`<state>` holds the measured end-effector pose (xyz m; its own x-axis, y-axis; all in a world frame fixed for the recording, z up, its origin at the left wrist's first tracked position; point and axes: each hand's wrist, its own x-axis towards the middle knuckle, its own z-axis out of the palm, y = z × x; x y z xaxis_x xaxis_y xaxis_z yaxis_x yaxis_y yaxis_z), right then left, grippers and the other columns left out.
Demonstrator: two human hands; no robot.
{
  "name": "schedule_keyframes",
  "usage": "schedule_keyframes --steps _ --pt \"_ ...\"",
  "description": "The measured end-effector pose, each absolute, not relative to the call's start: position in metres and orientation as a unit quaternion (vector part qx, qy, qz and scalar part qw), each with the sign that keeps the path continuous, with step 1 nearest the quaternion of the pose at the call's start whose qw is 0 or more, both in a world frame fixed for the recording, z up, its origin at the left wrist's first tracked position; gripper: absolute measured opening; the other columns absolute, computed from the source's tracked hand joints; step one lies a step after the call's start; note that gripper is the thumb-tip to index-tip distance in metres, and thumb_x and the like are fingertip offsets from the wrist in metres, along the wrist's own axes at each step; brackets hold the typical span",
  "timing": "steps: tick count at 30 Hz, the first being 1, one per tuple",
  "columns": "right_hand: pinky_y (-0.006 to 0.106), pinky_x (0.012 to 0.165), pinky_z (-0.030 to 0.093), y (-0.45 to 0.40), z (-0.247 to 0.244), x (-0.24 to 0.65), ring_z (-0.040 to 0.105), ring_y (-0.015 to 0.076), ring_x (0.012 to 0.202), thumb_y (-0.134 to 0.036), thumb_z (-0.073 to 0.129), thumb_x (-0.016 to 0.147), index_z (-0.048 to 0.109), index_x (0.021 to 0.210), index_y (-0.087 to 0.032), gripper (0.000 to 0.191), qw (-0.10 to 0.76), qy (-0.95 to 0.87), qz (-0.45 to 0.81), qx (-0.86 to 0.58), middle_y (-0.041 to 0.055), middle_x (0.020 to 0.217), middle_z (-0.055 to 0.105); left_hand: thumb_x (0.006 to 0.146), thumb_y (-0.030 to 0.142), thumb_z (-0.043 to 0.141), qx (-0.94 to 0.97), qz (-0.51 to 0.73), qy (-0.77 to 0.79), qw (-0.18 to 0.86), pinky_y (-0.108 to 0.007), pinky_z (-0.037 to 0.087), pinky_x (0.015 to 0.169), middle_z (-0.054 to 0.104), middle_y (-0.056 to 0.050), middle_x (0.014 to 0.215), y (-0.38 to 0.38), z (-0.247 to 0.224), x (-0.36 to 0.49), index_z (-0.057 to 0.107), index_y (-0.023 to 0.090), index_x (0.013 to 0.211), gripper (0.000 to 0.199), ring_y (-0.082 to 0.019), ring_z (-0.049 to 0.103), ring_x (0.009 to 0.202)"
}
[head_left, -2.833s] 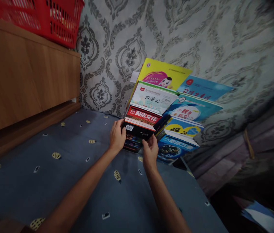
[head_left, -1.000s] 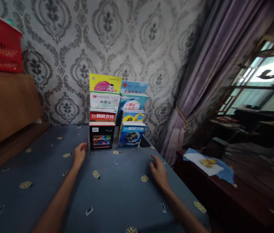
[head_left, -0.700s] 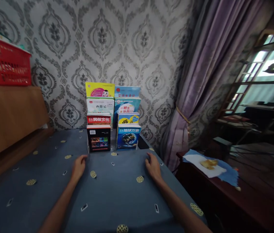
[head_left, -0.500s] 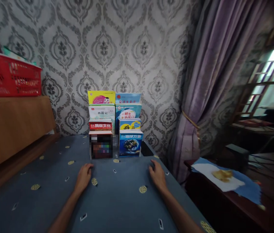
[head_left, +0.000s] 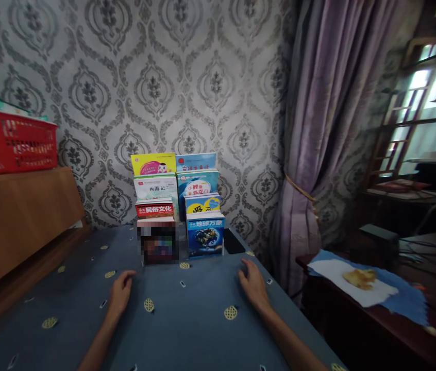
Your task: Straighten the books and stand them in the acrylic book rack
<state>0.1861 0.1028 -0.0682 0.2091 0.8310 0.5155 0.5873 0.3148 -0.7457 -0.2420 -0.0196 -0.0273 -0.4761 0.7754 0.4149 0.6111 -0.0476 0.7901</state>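
Observation:
My left hand [head_left: 120,293] rests on the blue-grey tablecloth [head_left: 187,335], its fingers loosely stretched and nothing in them. On the other side, my right hand [head_left: 254,284] lies with thumb and fingers apart, also holding nothing. Between and beyond the hands, children's books stand upright in two stepped columns. At the front right is a blue book with a globe [head_left: 205,237]; the front left book [head_left: 158,245] is blurred out. Behind them rise a red book [head_left: 154,210], a white book [head_left: 156,188], a yellow book [head_left: 154,164] and several blue ones. Neither hand touches them.
A flat black object [head_left: 234,241], perhaps a phone, lies right of the books. A wooden cabinet [head_left: 24,216] with a red basket [head_left: 13,141] stands left. At right are a purple curtain [head_left: 303,129] and a dark side table with a blue cloth [head_left: 411,304].
The view has shifted slightly, so the books sit lower and a little left. My left hand has moved left, farther from my right hand, which has hardly moved.

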Motion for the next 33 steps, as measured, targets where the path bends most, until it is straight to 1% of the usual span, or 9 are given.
schedule_keyframes --steps 4,12,16,19,21,23,28,30,33 --pt "0.055 0.115 0.037 0.117 -0.064 0.184 0.050 0.0369 0.133 -0.036 0.048 0.077 0.061 0.119 -0.012 0.050 0.508 -0.617 0.091 -0.594 0.0206 0.134 0.058 0.074 0.030 0.045 0.522 0.486 0.699 0.047 -0.043 0.056 0.085 0.076 -0.006 0.088 -0.027 -0.033 -0.235 0.070 0.023 0.080 0.027 -0.028 0.071 0.088" --pt "0.055 0.112 0.039 0.137 -0.065 0.185 0.050 0.0383 0.132 -0.032 0.048 0.077 0.061 0.120 -0.011 0.050 0.498 -0.612 0.085 -0.609 0.0224 0.132 0.059 0.077 0.024 0.042 0.570 0.427 0.702 0.016 -0.042 0.054 0.087 0.072 -0.007 0.088 -0.031 -0.030 -0.222 0.069 0.023 0.081 0.027 -0.026 0.069 0.089" --pt "0.056 0.111 0.040 0.138 -0.070 0.188 0.051 0.0375 0.131 -0.032 0.048 0.077 0.063 0.118 -0.013 0.048 0.505 -0.616 0.090 -0.598 0.0207 0.130 0.060 0.076 0.026 0.043 0.562 0.433 0.704 0.025 -0.042 0.054 0.088 0.073 -0.007 0.089 -0.030 -0.032 -0.225 0.068 0.023 0.081 0.026 -0.026 0.069 0.089" --pt "0.056 0.110 0.041 0.141 -0.073 0.187 0.053 0.0370 0.129 -0.032 0.048 0.076 0.064 0.115 -0.016 0.045 0.518 -0.609 0.090 -0.594 0.0183 0.126 0.062 0.078 0.030 0.043 0.539 0.458 0.707 0.024 -0.043 0.055 0.087 0.074 -0.008 0.091 -0.026 -0.025 -0.226 0.069 0.022 0.086 0.028 -0.028 0.070 0.091" --pt "0.056 0.110 0.042 0.142 -0.074 0.186 0.054 0.0374 0.128 -0.032 0.048 0.075 0.064 0.114 -0.016 0.045 0.523 -0.606 0.089 -0.593 0.0182 0.125 0.063 0.081 0.033 0.042 0.531 0.480 0.698 0.000 -0.043 0.055 0.086 0.074 -0.009 0.097 -0.022 -0.008 -0.224 0.069 0.021 0.092 0.032 -0.028 0.069 0.094" --pt "0.056 0.109 0.042 0.143 -0.075 0.186 0.053 0.0380 0.128 -0.032 0.048 0.076 0.064 0.114 -0.015 0.046 0.522 -0.605 0.087 -0.595 0.0194 0.126 0.062 0.083 0.032 0.039 0.543 0.496 0.676 -0.041 -0.041 0.054 0.086 0.073 -0.010 0.102 -0.016 0.021 -0.220 0.068 0.020 0.099 0.035 -0.027 0.068 0.097" --pt "0.056 0.109 0.042 0.144 -0.076 0.189 0.052 0.0389 0.129 -0.032 0.047 0.076 0.063 0.116 -0.011 0.048 0.504 -0.623 0.090 -0.592 0.0225 0.128 0.060 0.090 0.025 0.039 0.595 0.493 0.605 -0.191 -0.042 0.046 0.103 0.069 -0.010 0.113 0.013 0.120 -0.198 0.065 0.020 0.110 0.034 -0.026 0.060 0.112" --pt "0.056 0.110 0.041 0.144 -0.077 0.191 0.053 0.0386 0.128 -0.032 0.048 0.076 0.063 0.116 -0.012 0.047 0.502 -0.627 0.093 -0.588 0.0218 0.127 0.061 0.091 0.023 0.039 0.621 0.477 0.576 -0.234 -0.044 0.041 0.109 0.066 -0.012 0.121 0.031 0.156 -0.189 0.064 0.019 0.115 0.035 -0.026 0.057 0.119" --pt "0.056 0.110 0.040 0.144 -0.079 0.192 0.054 0.0376 0.127 -0.032 0.049 0.077 0.063 0.116 -0.014 0.046 0.510 -0.625 0.092 -0.584 0.0195 0.126 0.061 0.092 0.022 0.041 0.647 0.450 0.547 -0.282 -0.045 0.035 0.116 0.061 -0.013 0.132 0.062 0.196 -0.179 0.062 0.017 0.124 0.038 -0.027 0.050 0.130"
